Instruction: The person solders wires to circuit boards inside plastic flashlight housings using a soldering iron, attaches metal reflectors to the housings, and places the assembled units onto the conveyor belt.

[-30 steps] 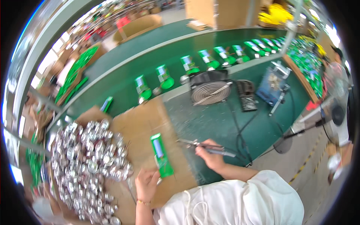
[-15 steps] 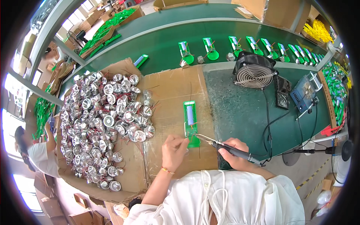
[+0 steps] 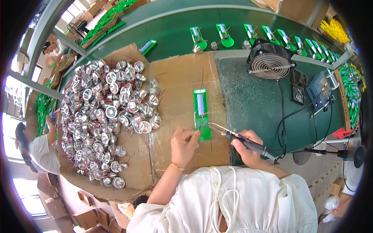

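A green plastic casing lies on the cardboard in front of me, holding a blue cylindrical battery with thin red and dark wires. My right hand grips a soldering iron by its dark handle. The iron's bent metal tip reaches the casing just below the battery, among the wires. At the casing's lower left edge, my left hand has thumb and fingers pinched together. What they hold is too small to make out. To the left, many silver reflector cups with red wires fill a cardboard box.
Beyond the cardboard, a row of similar casings stands on the green conveyor. A black fan and a blue soldering station with cables sit at the right. Another person works at the far left.
The view has shifted, so the bench and casing appear higher in the picture. The iron's tip stays at the casing and my left hand keeps its pinch beside it.
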{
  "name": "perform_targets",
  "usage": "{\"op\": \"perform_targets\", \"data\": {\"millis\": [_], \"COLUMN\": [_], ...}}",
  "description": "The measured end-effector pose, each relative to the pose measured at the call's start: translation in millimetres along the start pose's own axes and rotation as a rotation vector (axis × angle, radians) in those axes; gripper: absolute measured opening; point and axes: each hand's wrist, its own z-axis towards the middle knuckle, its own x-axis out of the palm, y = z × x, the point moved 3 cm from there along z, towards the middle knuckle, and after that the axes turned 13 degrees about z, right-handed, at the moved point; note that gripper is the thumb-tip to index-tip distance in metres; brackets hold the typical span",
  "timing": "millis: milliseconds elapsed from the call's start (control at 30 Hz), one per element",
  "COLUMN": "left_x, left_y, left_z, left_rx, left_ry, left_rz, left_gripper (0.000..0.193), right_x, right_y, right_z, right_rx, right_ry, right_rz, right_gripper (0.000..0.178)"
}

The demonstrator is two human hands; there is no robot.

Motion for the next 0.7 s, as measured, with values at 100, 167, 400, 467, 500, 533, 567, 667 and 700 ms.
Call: {"op": "perform_targets", "data": {"millis": [100,167,400,467,500,533,567,667,700], "left_x": [-0.3,2.6,3.8,3.8,3.9,3.7,3.1,2.1,1.8], "left_y": [0.0,3.3,3.4,3.2,3.2,3.9,5.0,5.6,5.3], "left_z": [1.8,2.1,3.5,2.8,2.9,3.3,4.1,4.9,5.1], "left_rx": [0.002,0.038,0.029,0.021,0.014,0.016,0.017,0.007,-0.005], "left_ry": [-0.001,-0.006,0.011,0.020,0.029,0.031,0.035,0.044,0.050], "left_rz": [0.017,0.027,0.052,0.047,0.040,0.040,0.004,-0.021,-0.011], "left_gripper": [0.012,0.013,0.014,0.014,0.014,0.014,0.014,0.014,0.014], "right_x": [-1.3,-3.7,-0.8,1.1,3.0,4.5,5.2,6.8,7.1], "right_y": [-2.8,-7.7,-9.3,-10.5,-10.5,-10.1,-10.0,-11.6,-11.8], "right_z": [-0.5,-1.6,-1.1,-0.7,0.7,2.0,2.8,3.2,3.5], "right_rx": [0.024,0.029,0.069,0.078,0.078,0.077,0.075,0.113,0.113], "right_ry": [-0.026,-0.007,0.056,0.054,0.054,0.026,-0.002,-0.015,-0.017], "right_rz": [0.036,0.043,0.050,0.058,0.059,0.092,0.124,0.141,0.141], "right_gripper": [0.015,0.015,0.016,0.017,0.017,0.015,0.014,0.014,0.014]}}
